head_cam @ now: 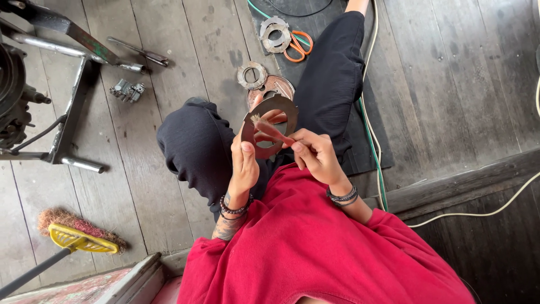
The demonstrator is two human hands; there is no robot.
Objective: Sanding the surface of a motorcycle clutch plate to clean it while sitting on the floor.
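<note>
Head view of a seated person in a red shirt and black trousers, working over the knees above a grey plank floor (169,50). The left hand (243,166) has its grip closed on the near-left rim of a flat, rusty-brown metal ring plate (251,125), thumb on the near face, holding it upright and clear of the lap. The right hand (316,155) pinches a small brush with a reddish handle and frayed pale bristles (269,128), its tip resting on the plate's inner edge. The step appears to be brushing the plate clean; it would go best with the rim held steady, short strokes following the ring, and the plate turned a little between passes so that no sector is missed. On the floor just beyond lie 2 further round plates (252,75), with another ring part (274,34) and orange-handled scissors (298,46) farther off on a black mat (315,17). A yellow-headed broom (79,236) lies near left.
</note>
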